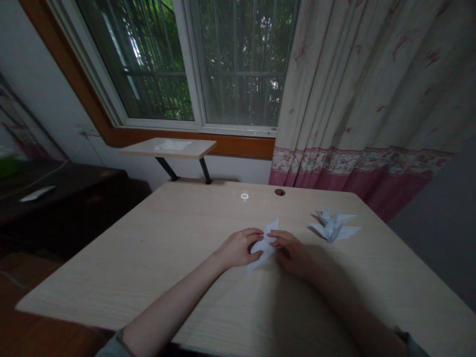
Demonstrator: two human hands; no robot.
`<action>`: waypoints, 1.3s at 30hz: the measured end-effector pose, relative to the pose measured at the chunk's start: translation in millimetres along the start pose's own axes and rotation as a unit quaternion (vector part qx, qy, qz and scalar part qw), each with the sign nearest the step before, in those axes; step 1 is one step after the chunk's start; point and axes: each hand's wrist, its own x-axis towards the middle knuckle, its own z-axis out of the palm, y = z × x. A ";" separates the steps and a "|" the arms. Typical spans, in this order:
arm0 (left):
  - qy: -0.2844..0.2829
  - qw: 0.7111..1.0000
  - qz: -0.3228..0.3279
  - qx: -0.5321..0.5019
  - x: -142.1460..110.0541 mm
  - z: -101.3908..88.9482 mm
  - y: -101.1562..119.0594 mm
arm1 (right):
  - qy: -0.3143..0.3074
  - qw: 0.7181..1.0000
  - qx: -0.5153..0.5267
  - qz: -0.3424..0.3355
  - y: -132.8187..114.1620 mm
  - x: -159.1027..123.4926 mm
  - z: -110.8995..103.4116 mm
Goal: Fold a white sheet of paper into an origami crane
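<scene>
1. A white origami crane [332,226] lies on the pale wood desk [148,258], toward the right.
2. A narrow wall shelf [167,148] on black brackets sits below the barred window [238,64].
3. A cream curtain [364,89] with a pink floral border hangs at right.

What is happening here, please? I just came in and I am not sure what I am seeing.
A person is working at a light wooden desk with bare hands. The left hand and the right hand hold a piece of folded white paper between them. To the right of the hands, a white origami crane lies on the desk, apart from them.
</scene>
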 end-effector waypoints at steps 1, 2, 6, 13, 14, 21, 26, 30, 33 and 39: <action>0.001 1.000 0.004 0.010 0.5 -1.1 0.8 | 0.001 1.000 0.000 -0.002 -0.6 0.6 -0.2; 0.003 1.000 0.008 0.022 1.0 -2.7 2.0 | 0.001 1.000 0.000 -0.004 -1.6 1.5 -0.5; 0.011 0.998 0.009 0.061 2.6 -8.7 6.2 | -0.009 1.000 0.004 0.009 -7.9 5.6 -3.0; 0.016 0.997 0.004 0.071 1.5 -4.9 0.7 | -0.039 0.998 -0.003 0.051 -15.9 8.5 -7.5; 0.014 0.997 0.005 0.071 1.6 -4.8 0.3 | -0.043 0.997 -0.005 0.057 -16.9 9.0 -8.1; -0.012 1.000 0.023 0.013 3.7 -6.8 0.6 | -0.080 0.991 -0.006 0.111 -22.8 14.5 -10.5; -0.018 1.000 0.017 -0.016 2.2 -2.0 -4.0 | -0.075 0.991 0.003 0.109 -21.6 14.7 -9.0; -0.014 0.999 -0.019 -0.022 0.4 -1.5 -4.2 | -0.081 0.990 0.003 0.113 -21.7 15.0 -8.6; -0.017 0.999 -0.014 -0.032 0.5 -2.8 -2.2 | -0.082 0.990 0.000 0.119 -21.5 15.2 -8.0; -0.004 1.000 -0.012 -0.027 1.5 -4.5 3.7 | -0.078 0.991 -0.008 0.113 -19.9 14.8 -6.8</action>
